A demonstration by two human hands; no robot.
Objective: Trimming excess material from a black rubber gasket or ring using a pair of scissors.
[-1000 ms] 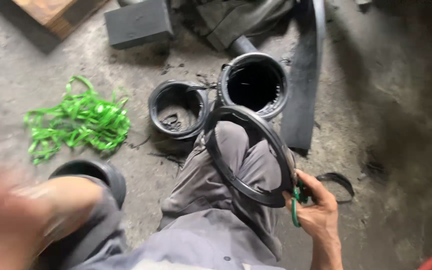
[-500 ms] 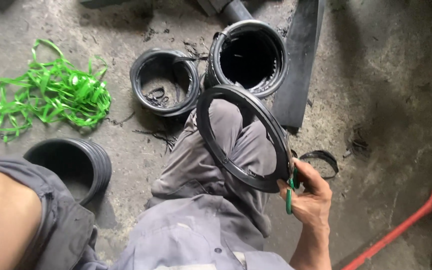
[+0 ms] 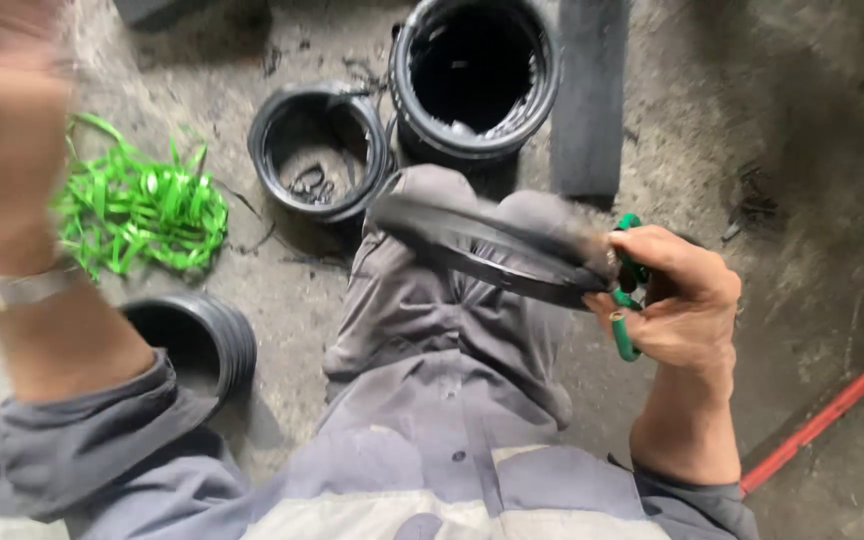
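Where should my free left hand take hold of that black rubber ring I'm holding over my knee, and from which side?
Probably the ring's far left arc, opposite the right hand, which pinches its right edge together with green-handled scissors. The ring lies tilted nearly flat over the knee, so its left rim hangs clear. Bring the left hand in from the left, thumb on top and fingers underneath, for a steady two-point grip.

1. A rubber ring (image 3: 492, 250) is lying across the person's knee (image 3: 432, 290), with the right hand (image 3: 677, 300) gripping its right end together with a pair of scissors (image 3: 627, 285).
2. The left hand (image 3: 2, 120) is hanging raised at far left, above a heap of straps (image 3: 137, 210).
3. Two tubs are sitting beyond the knee: a small tub (image 3: 320, 150) left, a large tub (image 3: 474, 75) right.
4. A ribbed sleeve (image 3: 197, 340) is lying left of the thigh.
5. A flat strip (image 3: 589, 95) is lying right of the large tub.
6. A pole (image 3: 832, 410) is slanting at far right.
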